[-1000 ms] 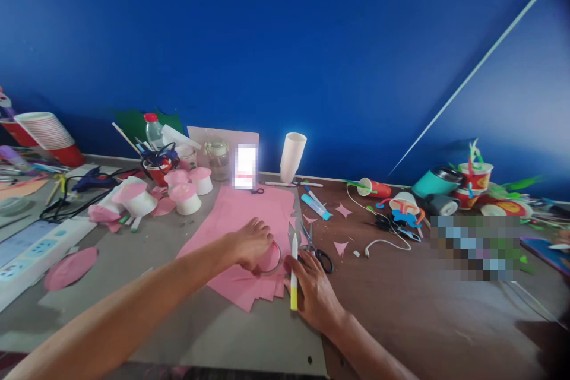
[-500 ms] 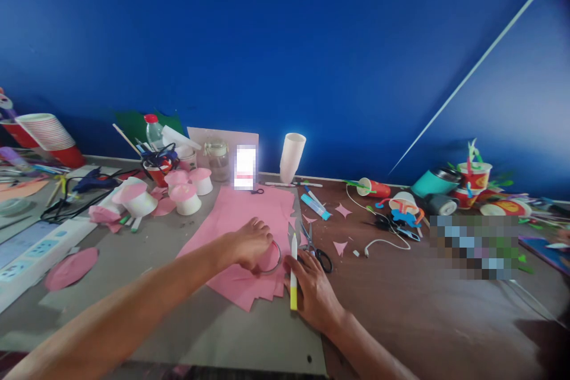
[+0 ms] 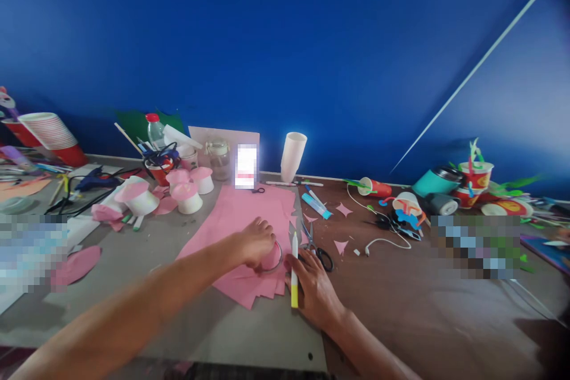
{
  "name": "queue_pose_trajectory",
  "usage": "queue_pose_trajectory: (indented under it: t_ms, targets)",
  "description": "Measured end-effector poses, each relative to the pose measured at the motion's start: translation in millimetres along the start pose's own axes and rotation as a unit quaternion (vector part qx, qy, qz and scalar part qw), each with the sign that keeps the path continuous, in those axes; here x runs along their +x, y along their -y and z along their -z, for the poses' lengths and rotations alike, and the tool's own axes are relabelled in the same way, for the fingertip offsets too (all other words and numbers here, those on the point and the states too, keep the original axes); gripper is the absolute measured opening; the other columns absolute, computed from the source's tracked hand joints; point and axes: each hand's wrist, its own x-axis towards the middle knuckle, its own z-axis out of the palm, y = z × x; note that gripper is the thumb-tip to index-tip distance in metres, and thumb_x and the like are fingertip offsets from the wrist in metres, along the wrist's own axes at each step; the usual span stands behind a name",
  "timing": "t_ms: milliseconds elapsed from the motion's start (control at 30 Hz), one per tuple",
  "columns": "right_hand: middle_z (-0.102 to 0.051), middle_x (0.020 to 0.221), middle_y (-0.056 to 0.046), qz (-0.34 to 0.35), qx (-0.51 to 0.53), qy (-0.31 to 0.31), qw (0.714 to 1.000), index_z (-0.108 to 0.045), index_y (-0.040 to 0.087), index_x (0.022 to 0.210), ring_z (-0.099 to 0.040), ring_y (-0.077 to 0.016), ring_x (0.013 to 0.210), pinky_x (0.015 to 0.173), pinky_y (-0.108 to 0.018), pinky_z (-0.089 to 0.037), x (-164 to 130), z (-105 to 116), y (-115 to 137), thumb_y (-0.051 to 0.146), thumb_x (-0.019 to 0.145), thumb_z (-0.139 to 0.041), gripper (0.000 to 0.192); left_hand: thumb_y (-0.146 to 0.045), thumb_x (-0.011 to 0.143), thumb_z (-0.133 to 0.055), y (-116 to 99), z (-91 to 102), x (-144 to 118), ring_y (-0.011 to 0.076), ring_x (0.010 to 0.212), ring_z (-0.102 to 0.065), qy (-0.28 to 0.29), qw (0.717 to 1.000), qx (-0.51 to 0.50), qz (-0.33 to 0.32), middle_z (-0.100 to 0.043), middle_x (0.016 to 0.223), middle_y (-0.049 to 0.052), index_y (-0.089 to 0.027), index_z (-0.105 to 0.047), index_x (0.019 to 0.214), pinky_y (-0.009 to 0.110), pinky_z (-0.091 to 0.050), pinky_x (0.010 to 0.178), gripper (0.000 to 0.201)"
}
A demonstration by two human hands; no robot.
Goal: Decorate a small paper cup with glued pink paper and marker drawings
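Observation:
My left hand (image 3: 253, 244) bends its fingers over a thin-rimmed ring (image 3: 280, 256) and presses it on a stack of pink paper sheets (image 3: 253, 205). Pink shows through the ring's middle; its far side is hidden under the hand. In my right hand (image 3: 319, 294) a white marker (image 3: 294, 273) with a yellow end stands tip up between thumb and fingers, at the paper's right edge. Scissors with black handles (image 3: 327, 259) lie just beyond that hand. Pink star-shaped scraps (image 3: 344, 209) are scattered to the right.
White cups with pink tops (image 3: 187, 198) stand at left. A tall white cup stack (image 3: 294, 157) leans by the blue partition (image 3: 285, 59). A glue stick (image 3: 316, 206), white cable (image 3: 392, 243) and tipped red cup (image 3: 378, 187) lie at right. A pink disc (image 3: 82, 264) rests far left.
Both hands keep their places on the ring and the marker. The view has shifted very slightly; nothing else visibly moves.

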Motion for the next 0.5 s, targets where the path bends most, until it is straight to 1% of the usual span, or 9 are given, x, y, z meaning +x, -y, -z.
queue_pose_trajectory:
  t_ms: [133, 233, 300, 400, 500]
  targets:
    - [-0.070, 0.115, -0.016, -0.007, 0.006, 0.009, 1.000, -0.055, 0.015, 0.132, -0.056, -0.0367, 0.122, 0.106, -0.056, -0.045, -0.6, 0.3, 0.9, 0.006, 0.061, -0.054, 0.072, -0.042, 0.053, -0.096, -4.3, 4.0, 7.1, 0.0357, 0.113, -0.057, 0.026, 1.000, 0.005, 0.012, -0.067, 0.121, 0.020, -0.014, -0.069, 0.113, 0.044, -0.039, 0.100, 0.071]
    - [-0.071, 0.113, -0.015, -0.011, 0.006, 0.001, 1.000, -0.055, 0.016, 0.134, -0.055, -0.0371, 0.124, 0.107, -0.058, -0.044, -2.0, -1.9, 0.6, 0.005, 0.063, -0.054, 0.072, -0.041, 0.050, -0.098, -7.4, 5.1, 13.5, 0.0364, 0.115, -0.054, 0.022, 1.000, 0.008, 0.018, -0.064, 0.125, 0.021, -0.014, -0.069, 0.113, 0.043, -0.039, 0.101, 0.074]
    - [-0.071, 0.114, -0.016, -0.009, 0.007, -0.011, 1.000, -0.056, 0.015, 0.135, -0.055, -0.0371, 0.124, 0.106, -0.058, -0.045, -1.9, -3.5, 0.0, 0.004, 0.067, -0.055, 0.068, -0.041, 0.048, -0.098, -9.0, 4.8, 17.1, 0.0372, 0.117, -0.053, 0.029, 0.999, 0.012, 0.021, -0.064, 0.125, 0.022, -0.012, -0.070, 0.110, 0.043, -0.038, 0.102, 0.074]
    - [-0.070, 0.113, -0.016, 0.019, 0.010, -0.056, 0.998, -0.055, 0.017, 0.136, -0.060, -0.0348, 0.117, 0.101, -0.057, -0.049, 0.2, -2.5, 0.3, 0.007, 0.080, -0.054, 0.057, -0.040, 0.047, -0.099, -10.2, 4.3, 19.6, 0.0370, 0.118, -0.052, 0.033, 0.999, 0.014, 0.022, -0.064, 0.127, 0.022, -0.012, -0.071, 0.108, 0.042, -0.038, 0.102, 0.073]
    - [-0.071, 0.110, -0.014, 0.026, 0.025, -0.113, 0.993, -0.053, 0.020, 0.138, -0.066, -0.0317, 0.106, 0.097, -0.056, -0.052, 0.9, 7.3, 4.4, 0.016, 0.092, -0.053, 0.047, -0.041, 0.046, -0.099, -9.3, 2.5, 20.4, 0.0364, 0.118, -0.053, 0.029, 0.999, 0.013, 0.021, -0.063, 0.129, 0.021, -0.013, -0.071, 0.111, 0.042, -0.039, 0.101, 0.076]
